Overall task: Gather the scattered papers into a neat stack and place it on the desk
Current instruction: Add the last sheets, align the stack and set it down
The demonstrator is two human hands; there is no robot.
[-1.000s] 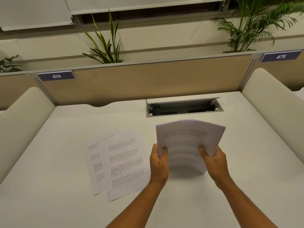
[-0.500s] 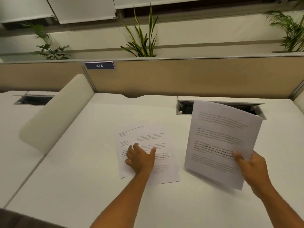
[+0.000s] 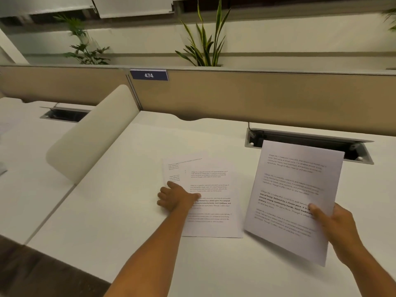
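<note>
Two printed sheets lie overlapped on the white desk (image 3: 128, 211): the upper sheet (image 3: 214, 189) covers most of a lower sheet (image 3: 173, 170) that sticks out at the left. My left hand (image 3: 176, 199) rests on their left edge, thumb on the upper sheet, fingers curled at the edge. Whether it grips a sheet I cannot tell. My right hand (image 3: 334, 226) holds a stack of printed papers (image 3: 293, 189) by its lower right corner, tilted up above the desk, to the right of the lying sheets.
A cable tray opening (image 3: 308, 144) is set in the desk behind the held stack. A beige partition (image 3: 257, 97) with a "474" label (image 3: 149, 75) closes the back. A rounded side divider (image 3: 94, 136) stands at the left. Plants stand behind the partition.
My left hand let go of the stack and moved left onto the two lying sheets. My right hand keeps the stack alone, now held flatter. The view swung left.
</note>
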